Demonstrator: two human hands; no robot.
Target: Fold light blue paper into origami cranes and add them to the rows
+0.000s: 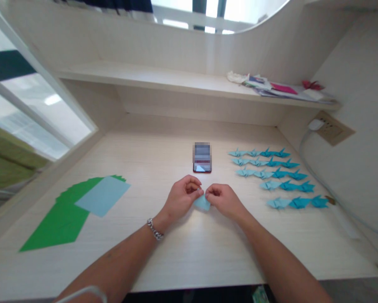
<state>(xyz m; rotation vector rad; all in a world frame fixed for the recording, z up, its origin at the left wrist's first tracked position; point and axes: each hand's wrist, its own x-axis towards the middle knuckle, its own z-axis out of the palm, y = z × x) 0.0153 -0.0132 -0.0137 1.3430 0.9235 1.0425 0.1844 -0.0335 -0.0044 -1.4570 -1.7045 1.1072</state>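
Near the middle of the desk, a small folded piece of light blue paper (202,203) is held between both hands. My left hand (183,195) pinches its upper left side with thumb and fingers. On the right side, the fingertips of my right hand (224,199) are closed on the same paper. Part of the paper is hidden behind the fingers, so its exact folded shape cannot be made out. Just beyond the hands lies a phone (202,158) with its screen lit and blurred. A chain bracelet (155,229) circles my left wrist.
Rows of folded blue paper cranes (275,173) stand at the right. Fanned green sheets (56,221) lie at the left under a light blue sheet (103,195). A shelf (176,82) bears papers (283,89). A white cable (321,176) runs from a wall socket (334,128).
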